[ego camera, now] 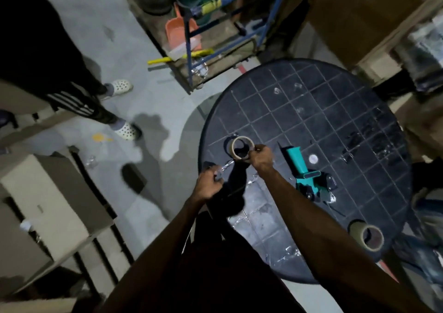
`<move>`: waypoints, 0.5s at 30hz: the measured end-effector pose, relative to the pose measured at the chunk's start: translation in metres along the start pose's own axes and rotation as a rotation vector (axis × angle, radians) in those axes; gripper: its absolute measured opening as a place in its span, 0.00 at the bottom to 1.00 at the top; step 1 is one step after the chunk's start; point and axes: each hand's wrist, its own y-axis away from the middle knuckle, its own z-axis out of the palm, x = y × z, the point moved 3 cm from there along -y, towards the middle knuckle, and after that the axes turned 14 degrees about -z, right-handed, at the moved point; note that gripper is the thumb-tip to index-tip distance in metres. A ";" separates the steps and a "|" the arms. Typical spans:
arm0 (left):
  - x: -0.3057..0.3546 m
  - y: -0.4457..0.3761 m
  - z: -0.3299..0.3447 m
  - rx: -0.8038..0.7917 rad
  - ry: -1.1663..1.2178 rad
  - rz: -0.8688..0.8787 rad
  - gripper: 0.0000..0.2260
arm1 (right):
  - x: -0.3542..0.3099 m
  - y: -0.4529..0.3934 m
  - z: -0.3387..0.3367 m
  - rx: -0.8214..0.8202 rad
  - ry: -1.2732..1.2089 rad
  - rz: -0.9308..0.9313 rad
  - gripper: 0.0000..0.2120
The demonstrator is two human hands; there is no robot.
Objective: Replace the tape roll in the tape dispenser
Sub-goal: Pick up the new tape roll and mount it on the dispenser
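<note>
My right hand [261, 157] grips a thin, nearly bare cardboard tape core [242, 148] by its right rim, held above the left edge of the round dark table [311, 111]. My left hand [208, 184] is closed on the loose end of a clear tape strip [226, 165] stretched from the core. The teal tape dispenser [309, 172] lies on its side on the table, to the right of my right hand, with no roll on it. A fuller tape roll [368, 237] rests near the table's front right edge.
Crumpled bits of clear tape [287, 252] litter the table. A person in dark trousers and white clogs [124, 130] stands on the floor to the left. Cardboard boxes [48, 197] sit at lower left. A blue cart [223, 32] with buckets stands beyond the table.
</note>
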 end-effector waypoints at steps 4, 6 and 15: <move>0.010 -0.006 -0.016 -0.005 0.029 0.025 0.14 | -0.078 0.010 -0.004 0.018 -0.083 0.027 0.11; 0.013 -0.007 -0.020 -0.013 0.043 0.080 0.16 | -0.100 0.013 -0.008 0.013 -0.137 0.080 0.06; 0.027 -0.021 -0.001 -0.094 -0.032 0.025 0.13 | -0.059 0.049 -0.023 0.041 -0.249 0.120 0.04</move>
